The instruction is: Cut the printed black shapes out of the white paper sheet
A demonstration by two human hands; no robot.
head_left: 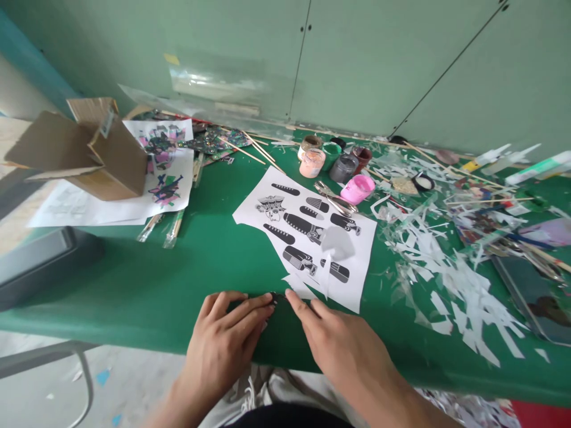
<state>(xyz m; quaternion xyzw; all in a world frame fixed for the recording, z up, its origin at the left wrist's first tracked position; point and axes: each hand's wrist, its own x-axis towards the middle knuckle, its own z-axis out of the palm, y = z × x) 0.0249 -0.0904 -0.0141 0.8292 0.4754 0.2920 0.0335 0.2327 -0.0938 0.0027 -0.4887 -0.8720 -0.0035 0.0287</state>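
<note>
At the table's front edge, a small black-and-white paper cutout (277,299) lies mostly hidden under my fingers. My left hand (229,327) presses it with its fingers close together, covering most of it. From the other side, my right hand (332,333) has its index fingertip at the cutout's thin right end; the thumb is out of sight beneath. Just beyond is a white sheet (328,229) printed with black figures, its lower left part cut away. Scissors (335,199) rest closed on the sheet's far edge, beside a tipped pink paint jar (357,189).
Several paint jars (344,168) stand behind the sheet. White paper scraps (464,285) and a dark phone-like slab (535,297) cover the right side. An open cardboard box (118,163) sits on printed sheets at left, near a grey case (49,261). A green wall (250,35) borders the back.
</note>
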